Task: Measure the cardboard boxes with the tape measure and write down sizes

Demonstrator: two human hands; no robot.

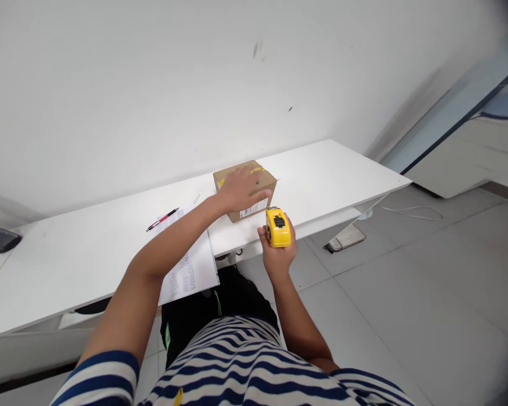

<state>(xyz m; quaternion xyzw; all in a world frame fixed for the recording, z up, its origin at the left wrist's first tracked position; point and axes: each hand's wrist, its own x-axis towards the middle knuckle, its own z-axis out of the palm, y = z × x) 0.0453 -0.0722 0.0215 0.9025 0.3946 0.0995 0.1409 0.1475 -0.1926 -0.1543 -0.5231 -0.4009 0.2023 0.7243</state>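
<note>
A brown cardboard box (262, 185) with yellow tape on top and a white label on its front stands on the white table. Spread across its top is my left hand (242, 190), fingers apart, the thumb reaching toward the right front edge. My right hand (278, 256) is wrapped round a yellow tape measure (280, 230) with a black slide button, held just in front of the box's right front corner. The tape measure's front end is close to the box; I cannot tell whether they touch.
The white table (322, 175) runs along the wall. Left of the box lie printed sheets (195, 265) overhanging the front edge, with a red and black pen (162, 219) by them. A dark object (0, 238) sits at far left. A cable (410, 213) lies on the floor.
</note>
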